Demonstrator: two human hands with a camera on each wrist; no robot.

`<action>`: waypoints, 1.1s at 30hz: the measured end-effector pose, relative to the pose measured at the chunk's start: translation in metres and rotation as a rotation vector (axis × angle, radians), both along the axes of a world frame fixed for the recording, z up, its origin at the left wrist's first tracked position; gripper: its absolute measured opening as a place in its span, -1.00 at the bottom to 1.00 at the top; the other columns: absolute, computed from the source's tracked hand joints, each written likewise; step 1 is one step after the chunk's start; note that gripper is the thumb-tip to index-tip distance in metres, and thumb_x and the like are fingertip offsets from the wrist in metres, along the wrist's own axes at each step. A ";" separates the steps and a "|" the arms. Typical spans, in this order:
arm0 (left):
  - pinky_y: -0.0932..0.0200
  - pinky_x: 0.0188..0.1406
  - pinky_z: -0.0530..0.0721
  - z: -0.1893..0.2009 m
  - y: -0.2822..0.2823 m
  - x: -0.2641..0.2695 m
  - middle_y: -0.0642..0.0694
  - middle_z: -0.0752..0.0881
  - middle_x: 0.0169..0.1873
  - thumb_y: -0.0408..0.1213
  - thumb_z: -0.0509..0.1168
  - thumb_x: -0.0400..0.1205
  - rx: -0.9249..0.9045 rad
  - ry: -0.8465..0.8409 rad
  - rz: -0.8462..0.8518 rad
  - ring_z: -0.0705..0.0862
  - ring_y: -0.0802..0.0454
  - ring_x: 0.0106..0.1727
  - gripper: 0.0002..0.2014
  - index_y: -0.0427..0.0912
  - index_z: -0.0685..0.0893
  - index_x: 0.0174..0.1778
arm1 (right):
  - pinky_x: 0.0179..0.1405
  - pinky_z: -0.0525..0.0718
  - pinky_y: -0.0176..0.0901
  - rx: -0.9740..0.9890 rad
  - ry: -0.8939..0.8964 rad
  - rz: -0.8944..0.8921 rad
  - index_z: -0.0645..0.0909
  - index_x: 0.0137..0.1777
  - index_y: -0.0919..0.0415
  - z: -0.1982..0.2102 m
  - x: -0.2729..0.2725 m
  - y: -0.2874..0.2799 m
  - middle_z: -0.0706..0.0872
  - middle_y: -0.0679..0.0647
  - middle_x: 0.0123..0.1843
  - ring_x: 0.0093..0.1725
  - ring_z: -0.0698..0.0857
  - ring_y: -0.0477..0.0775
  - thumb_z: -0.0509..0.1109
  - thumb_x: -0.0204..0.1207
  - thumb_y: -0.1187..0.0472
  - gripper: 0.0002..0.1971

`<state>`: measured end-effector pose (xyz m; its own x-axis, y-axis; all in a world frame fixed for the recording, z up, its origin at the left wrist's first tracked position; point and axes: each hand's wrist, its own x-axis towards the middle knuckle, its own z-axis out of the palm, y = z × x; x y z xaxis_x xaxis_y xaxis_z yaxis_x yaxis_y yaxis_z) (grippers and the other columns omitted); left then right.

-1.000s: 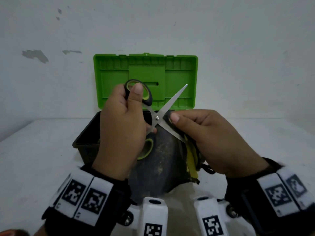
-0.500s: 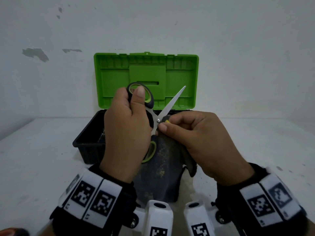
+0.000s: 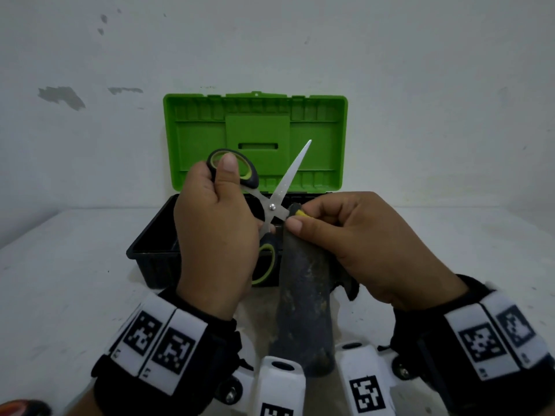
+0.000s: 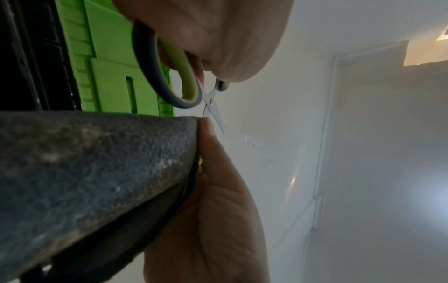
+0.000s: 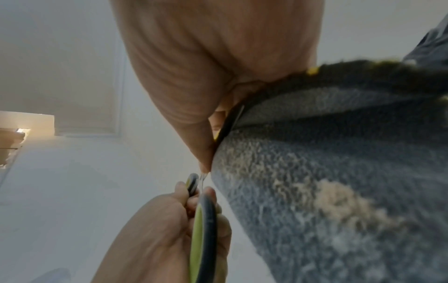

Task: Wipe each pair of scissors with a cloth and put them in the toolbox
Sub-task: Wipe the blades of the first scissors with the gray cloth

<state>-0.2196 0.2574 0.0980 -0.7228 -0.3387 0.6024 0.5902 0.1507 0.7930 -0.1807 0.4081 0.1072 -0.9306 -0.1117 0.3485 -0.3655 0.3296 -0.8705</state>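
Observation:
My left hand (image 3: 219,223) grips the black and green handles of a pair of scissors (image 3: 271,207), blades spread, in front of the toolbox (image 3: 150,253). One blade points up and right; the other is wrapped in a dark grey cloth (image 3: 306,295). My right hand (image 3: 345,235) pinches that cloth around the covered blade close to the pivot screw. The cloth hangs down toward me. In the left wrist view the scissors (image 4: 211,103) meet the cloth (image 4: 97,162) at my right thumb. In the right wrist view the cloth (image 5: 327,191) fills the right side and the handles (image 5: 203,220) show below.
The black toolbox stands open on a white table (image 3: 60,295), its green lid (image 3: 255,130) upright against a white wall. White sensor blocks with printed markers (image 3: 282,388) sit at the near edge below my wrists.
My right hand has slid the cloth along the lower blade toward the pivot, so that blade is now covered. Both hands have shifted slightly.

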 end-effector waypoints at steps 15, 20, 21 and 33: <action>-0.06 -0.56 0.59 0.000 -0.002 -0.004 -0.32 0.58 -0.45 0.12 0.07 0.75 -0.003 0.004 0.017 0.62 -0.26 -0.50 -0.60 -0.13 0.54 -0.17 | -0.38 0.63 -0.28 0.007 0.027 -0.036 0.78 -0.28 0.17 0.000 -0.002 -0.004 0.80 -0.01 -0.41 -0.42 0.68 -0.15 0.52 0.52 0.15 -0.83; 0.11 -0.64 0.50 0.006 -0.013 -0.009 -0.17 0.46 -0.54 0.03 0.08 0.79 0.194 -0.083 -0.053 0.56 -0.06 -0.71 -0.63 -0.16 0.60 -0.13 | -0.35 0.66 -0.16 0.039 -0.004 -0.046 0.81 -0.25 0.19 0.002 -0.003 0.012 0.81 0.10 -0.38 -0.40 0.71 -0.05 0.54 0.48 0.13 -0.84; 0.09 -0.61 0.51 0.006 -0.015 -0.010 -0.19 0.47 -0.54 0.03 0.08 0.79 0.195 -0.087 -0.056 0.58 -0.08 -0.70 -0.62 -0.18 0.61 -0.10 | -0.34 0.67 -0.15 0.055 -0.005 -0.052 0.81 -0.25 0.18 0.002 -0.002 0.015 0.82 0.09 -0.37 -0.40 0.72 -0.04 0.54 0.48 0.12 -0.84; 0.07 -0.66 0.55 0.011 -0.032 -0.015 -0.32 0.61 -0.41 0.06 0.07 0.78 0.088 -0.052 0.030 0.66 -0.13 -0.62 -0.60 -0.18 0.63 -0.07 | -0.71 0.37 -0.50 0.200 0.136 -0.367 0.74 -0.30 0.17 0.010 -0.005 0.049 0.68 -0.06 -0.56 -0.68 0.54 -0.21 0.41 0.60 0.07 -0.72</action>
<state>-0.2348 0.2254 0.1090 -0.7412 -0.4101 0.5315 0.5443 0.0962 0.8333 -0.1857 0.4576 0.1175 -0.8682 0.1398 0.4761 -0.3000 0.6163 -0.7281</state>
